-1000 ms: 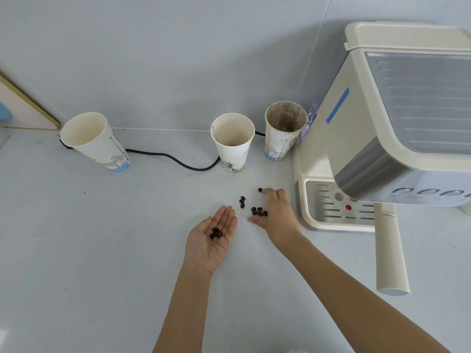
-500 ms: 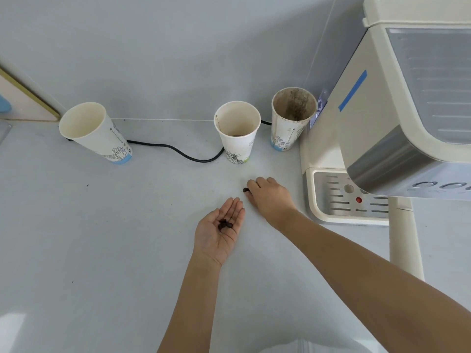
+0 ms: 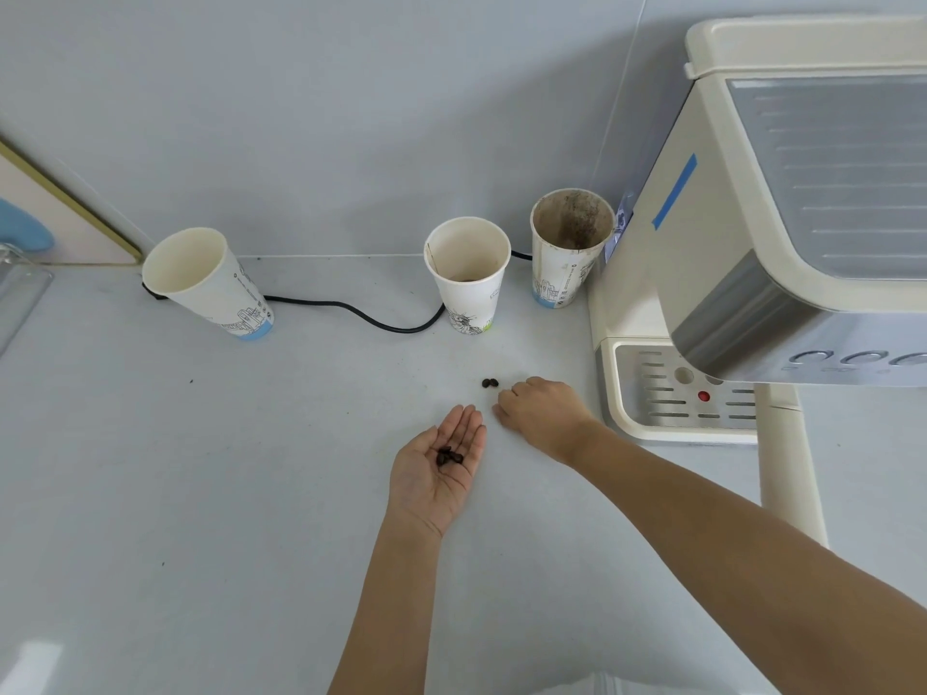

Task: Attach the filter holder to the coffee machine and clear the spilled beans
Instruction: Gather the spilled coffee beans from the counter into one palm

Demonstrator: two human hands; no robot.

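Observation:
My left hand (image 3: 436, 474) lies palm up on the white counter with a few dark coffee beans (image 3: 448, 457) in its palm. Just right of it, my right hand (image 3: 544, 411) rests knuckles up with its fingers curled shut over the spot where a small pile of beans lay; what is inside is hidden. Two loose beans (image 3: 489, 382) lie just beyond its fingertips. The cream coffee machine (image 3: 727, 243) stands at the right. The filter holder's cream handle (image 3: 787, 469) sticks out toward me from under the machine's head.
Three paper cups stand along the back wall: an empty one (image 3: 210, 288) at the left, one (image 3: 469, 288) in the middle, and a stained one (image 3: 567, 268) against the machine. A black cable (image 3: 371, 321) runs behind them. The drip tray (image 3: 662, 393) is right of my right hand.
My right hand slid left over the small pile of beans and curled shut; that pile no longer shows. My left hand stayed palm up with its beans. The view shifted.

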